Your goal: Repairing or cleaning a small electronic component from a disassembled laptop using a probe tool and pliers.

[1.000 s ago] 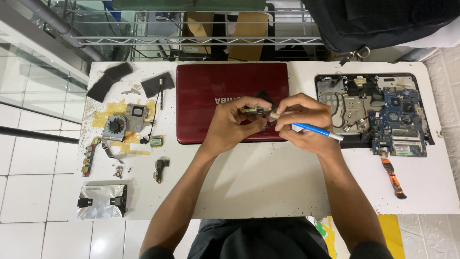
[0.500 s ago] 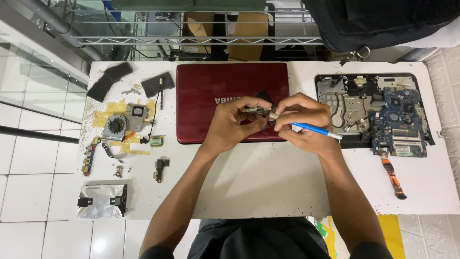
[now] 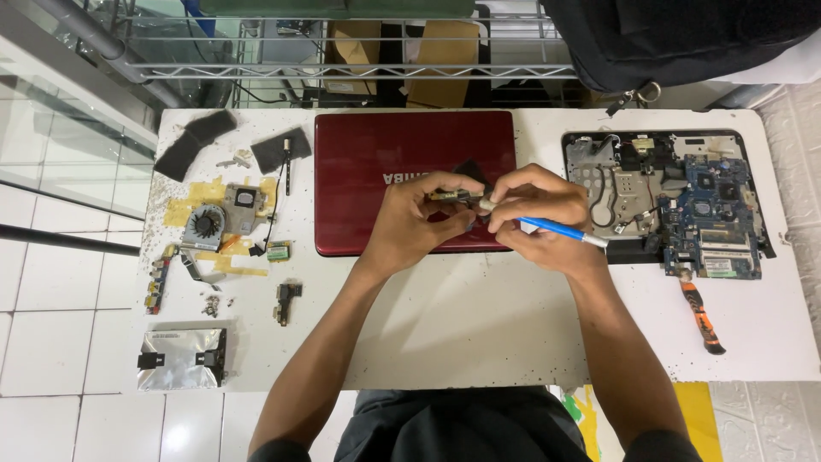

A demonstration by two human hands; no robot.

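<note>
Head view, frame centre: my left hand (image 3: pixel 419 224) pinches a small dark part (image 3: pixel 451 197); right hand (image 3: pixel 534 214) grips a blue-handled tool (image 3: pixel 560 231) over the red laptop (image 3: pixel 376 162).

Bare white table (image 3: pixel 479 334) lies open between my forearms and out to the near edge, so I can pass there. Ahead, the closed red laptop (image 3: pixel 376 171) fills the middle. On my left a cooling fan (image 3: pixel 205 227), small loose parts and a silver drive (image 3: pixel 181 358) crowd the way. On my right the opened laptop base (image 3: pixel 676 205) and an orange-handled tool (image 3: pixel 703 318) block it.
</note>
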